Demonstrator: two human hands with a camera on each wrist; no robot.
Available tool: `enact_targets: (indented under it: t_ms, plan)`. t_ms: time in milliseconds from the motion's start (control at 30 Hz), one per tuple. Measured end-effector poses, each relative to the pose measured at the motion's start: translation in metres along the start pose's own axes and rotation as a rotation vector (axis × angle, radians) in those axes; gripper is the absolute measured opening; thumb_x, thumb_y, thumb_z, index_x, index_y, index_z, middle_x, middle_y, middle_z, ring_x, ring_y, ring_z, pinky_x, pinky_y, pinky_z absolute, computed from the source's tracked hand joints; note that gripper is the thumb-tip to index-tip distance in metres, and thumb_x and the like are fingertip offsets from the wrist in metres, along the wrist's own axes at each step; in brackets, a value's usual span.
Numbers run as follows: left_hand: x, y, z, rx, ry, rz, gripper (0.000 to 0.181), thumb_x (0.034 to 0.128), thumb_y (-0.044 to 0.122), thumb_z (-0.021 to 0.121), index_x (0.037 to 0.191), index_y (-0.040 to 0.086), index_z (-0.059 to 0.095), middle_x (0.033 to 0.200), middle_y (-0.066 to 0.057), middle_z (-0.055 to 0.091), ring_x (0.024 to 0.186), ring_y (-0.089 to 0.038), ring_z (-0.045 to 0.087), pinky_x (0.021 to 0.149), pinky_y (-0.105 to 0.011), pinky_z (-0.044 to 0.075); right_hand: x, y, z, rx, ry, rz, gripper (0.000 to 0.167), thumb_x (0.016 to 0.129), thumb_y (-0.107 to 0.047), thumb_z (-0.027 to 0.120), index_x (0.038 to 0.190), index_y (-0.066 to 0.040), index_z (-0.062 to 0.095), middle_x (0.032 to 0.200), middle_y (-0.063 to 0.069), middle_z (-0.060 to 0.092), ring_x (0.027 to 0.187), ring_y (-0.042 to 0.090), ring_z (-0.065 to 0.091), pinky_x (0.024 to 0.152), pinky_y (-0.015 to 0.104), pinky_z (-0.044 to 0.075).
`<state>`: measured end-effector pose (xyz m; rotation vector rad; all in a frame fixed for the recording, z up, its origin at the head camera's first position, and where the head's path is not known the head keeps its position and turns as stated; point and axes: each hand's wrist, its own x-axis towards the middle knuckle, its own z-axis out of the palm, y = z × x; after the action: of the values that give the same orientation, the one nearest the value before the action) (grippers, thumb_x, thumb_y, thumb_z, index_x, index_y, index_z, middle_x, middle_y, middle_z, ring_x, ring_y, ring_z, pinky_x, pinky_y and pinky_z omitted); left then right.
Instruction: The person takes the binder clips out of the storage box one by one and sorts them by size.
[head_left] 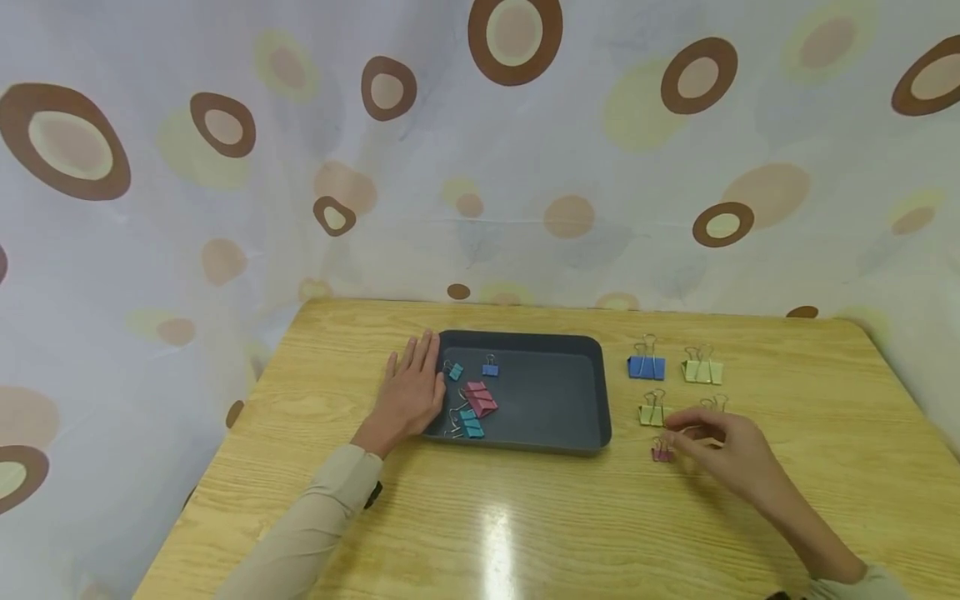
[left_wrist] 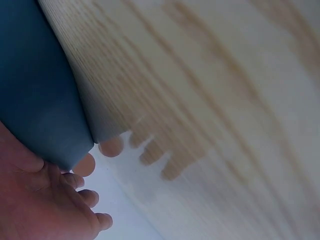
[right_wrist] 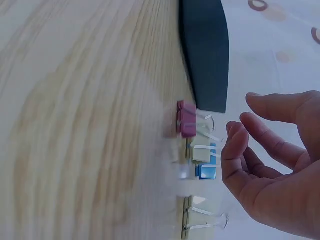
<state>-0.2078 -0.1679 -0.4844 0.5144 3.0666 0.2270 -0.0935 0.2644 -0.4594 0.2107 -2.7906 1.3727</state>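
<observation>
My left hand (head_left: 408,392) lies with straight fingers along the left wall of a dark grey tray (head_left: 551,400); the left wrist view shows its fingers (left_wrist: 82,192) by the tray wall (left_wrist: 40,85). My right hand (head_left: 727,454) hovers over the right group of binder clips, thumb and fingers apart with nothing between them. Nearest its fingertips is a small magenta binder clip (head_left: 662,455), standing with handles up. Just behind it stands a yellow-green binder clip (head_left: 651,415). Another clip, its wire handles (head_left: 722,403) showing, is mostly hidden behind the hand.
A large blue binder clip (head_left: 647,367) and a large pale-green one (head_left: 702,372) stand farther back. Inside the tray's left half lie a pink clip (head_left: 481,399), a small blue one (head_left: 490,369) and teal ones (head_left: 471,423). A patterned curtain (head_left: 525,167) hangs behind the wooden table (head_left: 555,517).
</observation>
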Motion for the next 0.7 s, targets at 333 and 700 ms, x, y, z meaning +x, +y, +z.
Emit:
enact_targets:
  t_ms: [333, 700]
  plan:
    - [0.001, -0.001, 0.001, 0.026, 0.004, -0.009, 0.065, 0.1104, 0.029, 0.028, 0.165, 0.004, 0.004, 0.172, -0.013, 0.006, 0.157, -0.036, 0.009, 0.124, -0.058, 0.011, 0.012, -0.024, 0.021, 0.183, -0.069, -0.066, 0.026, 0.097, -0.014, 0.073, 0.115, 0.004, 0.071, 0.105, 0.016, 0.073, 0.080, 0.022, 0.072, 0.060, 0.038, 0.060]
    - [0.003, -0.001, 0.001, 0.038, 0.009, -0.005, 0.065, 0.1103, 0.030, 0.029, 0.165, 0.004, 0.005, 0.172, -0.011, 0.007, 0.157, -0.035, 0.010, 0.123, -0.059, 0.013, 0.033, -0.043, 0.043, 0.254, -0.077, -0.172, 0.025, 0.097, -0.009, 0.072, 0.119, 0.001, 0.070, 0.115, 0.021, 0.070, 0.096, 0.012, 0.069, 0.078, 0.025, 0.059]
